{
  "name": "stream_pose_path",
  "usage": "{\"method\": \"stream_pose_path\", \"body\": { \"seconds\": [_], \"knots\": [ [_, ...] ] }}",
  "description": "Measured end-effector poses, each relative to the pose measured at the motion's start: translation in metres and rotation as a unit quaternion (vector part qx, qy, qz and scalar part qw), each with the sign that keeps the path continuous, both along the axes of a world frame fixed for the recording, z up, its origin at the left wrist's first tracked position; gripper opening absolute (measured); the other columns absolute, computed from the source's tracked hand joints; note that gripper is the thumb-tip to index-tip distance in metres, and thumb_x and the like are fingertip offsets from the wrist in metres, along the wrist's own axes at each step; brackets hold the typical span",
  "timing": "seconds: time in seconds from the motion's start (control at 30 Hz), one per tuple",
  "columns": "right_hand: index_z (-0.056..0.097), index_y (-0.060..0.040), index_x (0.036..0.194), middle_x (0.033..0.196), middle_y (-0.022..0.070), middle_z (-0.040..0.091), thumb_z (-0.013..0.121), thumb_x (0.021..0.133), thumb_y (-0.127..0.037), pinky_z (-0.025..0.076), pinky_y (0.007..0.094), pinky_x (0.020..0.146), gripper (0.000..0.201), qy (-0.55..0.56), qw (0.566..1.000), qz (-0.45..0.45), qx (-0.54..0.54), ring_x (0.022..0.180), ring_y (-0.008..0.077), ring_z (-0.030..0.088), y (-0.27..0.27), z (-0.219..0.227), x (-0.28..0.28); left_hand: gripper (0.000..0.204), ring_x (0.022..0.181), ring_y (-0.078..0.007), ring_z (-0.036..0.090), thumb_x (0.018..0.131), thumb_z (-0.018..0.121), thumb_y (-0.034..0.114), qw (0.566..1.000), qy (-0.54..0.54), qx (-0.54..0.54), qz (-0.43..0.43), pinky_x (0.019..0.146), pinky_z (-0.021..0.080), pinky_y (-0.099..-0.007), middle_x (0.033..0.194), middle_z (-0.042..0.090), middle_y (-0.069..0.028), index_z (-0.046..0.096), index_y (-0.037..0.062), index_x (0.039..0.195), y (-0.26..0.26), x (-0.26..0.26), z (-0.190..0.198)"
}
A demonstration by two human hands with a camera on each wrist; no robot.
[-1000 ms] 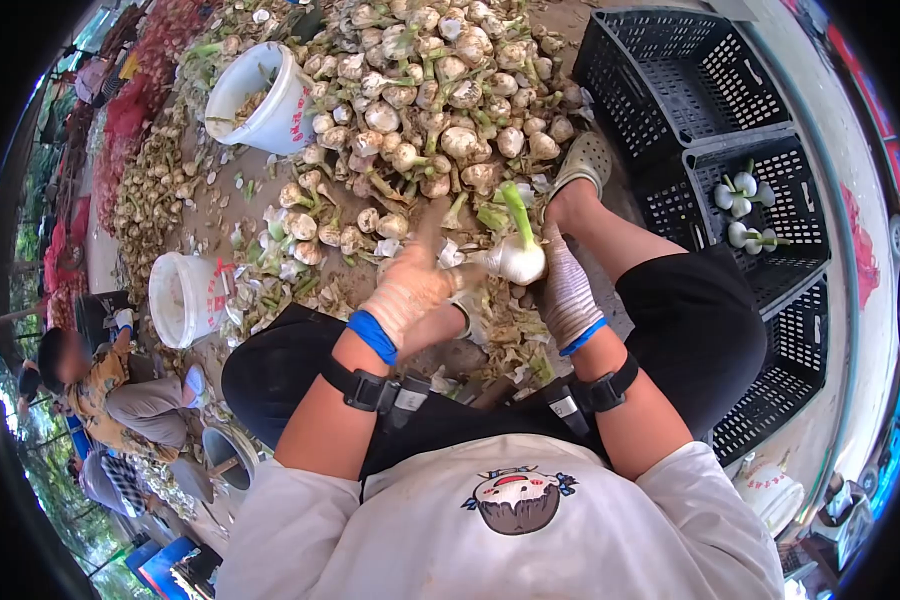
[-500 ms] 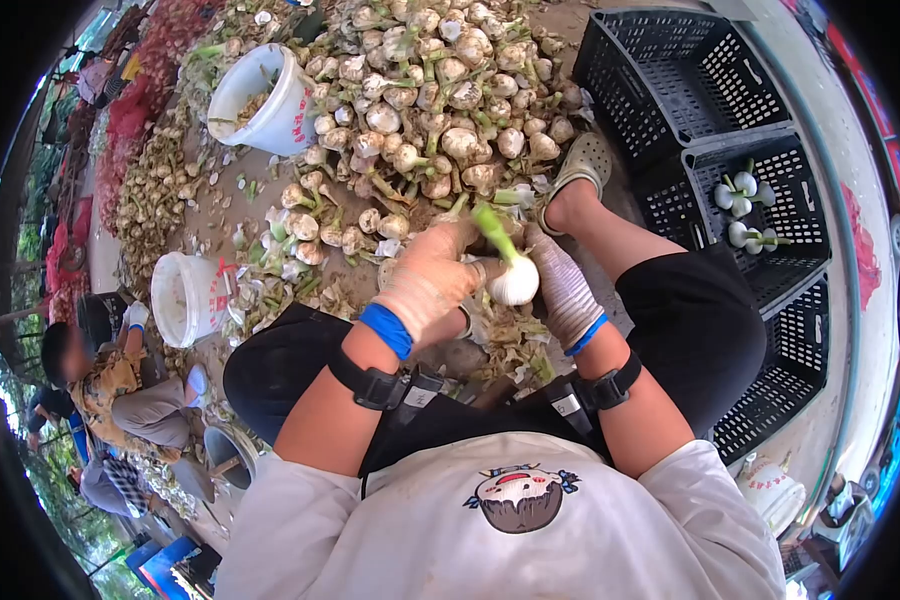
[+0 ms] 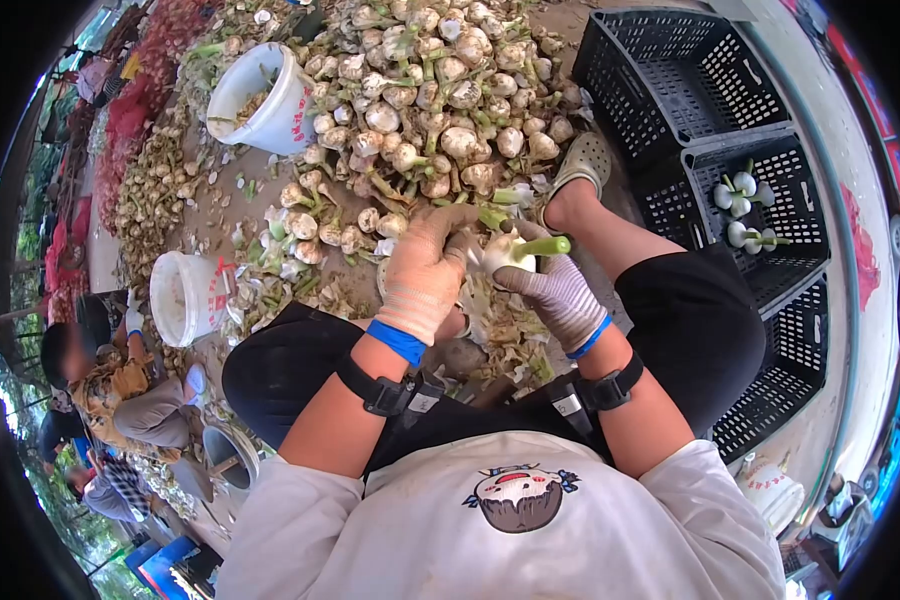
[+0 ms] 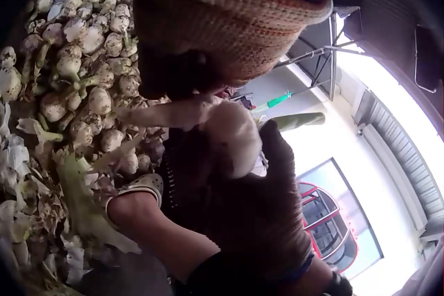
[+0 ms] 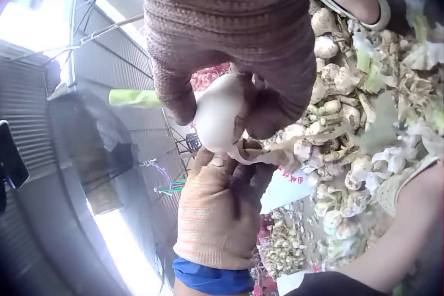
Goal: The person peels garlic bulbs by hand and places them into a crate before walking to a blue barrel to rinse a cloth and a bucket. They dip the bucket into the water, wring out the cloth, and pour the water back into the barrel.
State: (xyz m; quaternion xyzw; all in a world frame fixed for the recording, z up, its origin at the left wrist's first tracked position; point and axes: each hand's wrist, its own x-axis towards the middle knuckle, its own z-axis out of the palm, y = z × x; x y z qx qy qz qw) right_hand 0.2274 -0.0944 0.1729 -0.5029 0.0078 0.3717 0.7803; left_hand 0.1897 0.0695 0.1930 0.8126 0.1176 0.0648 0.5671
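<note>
So, hands first: they're close together, both on the same garlic bulb (image 5: 217, 117). The bulb is gripped by the right hand (image 3: 557, 300), its green stalk (image 3: 543, 247) sticking out past the fingers. At the root end, a long strip of skin (image 5: 267, 156) looks to be pinched by the left hand (image 3: 417, 280), though the exact fingertip contact is half hidden. Striped gloves are worn on both.

This one looks mostly stripped, tbh. Smooth white is showing on much of it, but that strip hasn't come fully away and the roots can't be made out well enough to call.

Loose skins and leaf scraps (image 3: 320, 295) are scattered on the ground around the feet. Just beyond, a big pile of dirty bulbs (image 3: 450, 90) is heaped up, so loads seem to be waiting. Next to it sits a white bucket (image 3: 292, 112) with some scraps inside, and a second bucket (image 3: 206, 295) is placed nearer the left knee.

Over on the right, only two small clumps of clean white bulbs (image 3: 738, 195) can be seen in the middle black crate (image 3: 815, 200). Barely started, going by that crate against the pile.
</note>
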Motion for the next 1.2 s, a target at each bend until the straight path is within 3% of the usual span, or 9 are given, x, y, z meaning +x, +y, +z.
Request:
{"method": "stream_pose_path", "body": {
  "seconds": [0.1, 0.23, 0.5, 0.57, 0.8, 0.9, 0.97, 1.07, 1.2],
  "knots": [
    [0.038, 0.0017, 0.12, 0.107, 0.0107, 0.051, 0.075, 0.066, -0.015, 0.043, 0.0283, 0.087, 0.067, -0.097, 0.995, 0.016, 0.018, 0.099, 0.0165, 0.051, -0.001, -0.004, 0.001, 0.017, 0.09, -0.0265, 0.057, 0.078, 0.061, 0.008, 0.963, 0.035, 0.268, 0.004, 0.08, 0.045, -0.0326, 0.102, 0.056, -0.0154, 0.064, 0.0094, 0.095, 0.025, 0.007, -0.01],
    [0.041, -0.0005, 0.118, 0.108, 0.0096, 0.05, 0.08, 0.063, -0.019, 0.042, 0.029, 0.089, 0.07, -0.164, 0.971, 0.013, -0.171, 0.101, 0.0168, 0.049, 0.001, -0.002, 0.001, 0.021, 0.094, -0.0277, 0.056, 0.074, 0.066, 0.015, 0.989, -0.043, 0.075, -0.12, 0.083, 0.044, -0.0337, 0.109, 0.054, -0.015, 0.065, 0.0108, 0.095, 0.011, 0.002, 0.002],
    [0.042, -0.0003, 0.114, 0.106, 0.0112, 0.052, 0.08, 0.061, -0.024, 0.043, 0.0299, 0.087, 0.07, -0.223, 0.964, 0.01, -0.144, 0.097, 0.0181, 0.051, -0.003, 0.0, 0.0, 0.015, 0.088, -0.0254, 0.058, 0.08, 0.058, 0.011, 0.975, 0.068, 0.212, -0.008, 0.077, 0.045, -0.0317, 0.096, 0.06, -0.0105, 0.06, 0.0074, 0.095, 0.009, -0.002, -0.016],
    [0.044, -0.0008, 0.116, 0.108, 0.01, 0.052, 0.075, 0.066, -0.023, 0.044, 0.0293, 0.086, 0.063, -0.09, 0.993, 0.066, 0.035, 0.097, 0.0176, 0.052, -0.006, -0.006, 0.003, 0.017, 0.085, -0.0237, 0.06, 0.081, 0.057, 0.01, 0.992, 0.12, -0.01, 0.049, 0.073, 0.047, -0.0299, 0.097, 0.06, -0.0113, 0.057, 0.0053, 0.098, 0.016, 0.0, -0.02],
    [0.043, -0.0045, 0.12, 0.11, 0.0074, 0.054, 0.064, 0.081, -0.034, 0.046, 0.0293, 0.084, 0.053, 0.114, 0.985, -0.037, 0.121, 0.1, 0.0172, 0.054, -0.001, -0.005, 0.001, 0.021, 0.087, -0.0163, 0.059, 0.083, 0.056, 0.005, 0.896, 0.074, -0.433, 0.056, 0.074, 0.049, -0.0267, 0.097, 0.059, -0.0064, 0.052, 0.0054, 0.104, 0.003, -0.011, -0.009],
    [0.045, -0.0027, 0.118, 0.109, 0.0103, 0.056, 0.055, 0.088, -0.036, 0.045, 0.0329, 0.087, 0.046, 0.146, 0.967, -0.053, 0.204, 0.1, 0.019, 0.055, -0.004, -0.011, 0.003, 0.024, 0.088, -0.0148, 0.058, 0.083, 0.054, 0.005, 0.982, -0.039, -0.156, -0.098, 0.077, 0.05, -0.0253, 0.099, 0.058, -0.0065, 0.051, 0.0046, 0.106, 0.002, -0.019, -0.008],
    [0.047, -0.0022, 0.116, 0.108, 0.0107, 0.057, 0.054, 0.088, -0.035, 0.045, 0.0337, 0.087, 0.044, 0.132, 0.97, -0.084, 0.186, 0.1, 0.0195, 0.056, -0.005, -0.013, 0.004, 0.036, 0.091, -0.0152, 0.056, 0.078, 0.055, 0.004, 0.936, 0.068, -0.335, -0.085, 0.079, 0.047, -0.0264, 0.102, 0.056, -0.0068, 0.05, 0.0037, 0.114, 0.015, -0.021, -0.001],
    [0.049, -0.0006, 0.114, 0.106, 0.0108, 0.058, 0.054, 0.089, -0.033, 0.047, 0.0327, 0.085, 0.041, 0.092, 0.978, -0.094, 0.163, 0.098, 0.0193, 0.057, -0.004, -0.016, 0.007, 0.04, 0.092, -0.0158, 0.053, 0.077, 0.063, 0.01, 0.928, 0.145, -0.333, -0.081, 0.079, 0.044, -0.0273, 0.101, 0.055, -0.0067, 0.05, 0.0021, 0.114, 0.02, -0.017, 0.007],
    [0.051, 0.001, 0.115, 0.103, 0.0079, 0.058, 0.053, 0.09, -0.027, 0.047, 0.0253, 0.079, 0.037, -0.098, 0.987, -0.101, -0.078, 0.092, 0.0136, 0.057, 0.002, -0.004, -0.002, 0.044, 0.088, -0.0146, 0.052, 0.074, 0.073, 0.022, 0.977, -0.108, -0.039, -0.178, 0.075, 0.043, -0.027, 0.097, 0.055, -0.0054, 0.052, 0.0031, 0.108, 0.003, -0.015, 0.008]
  ]
}}
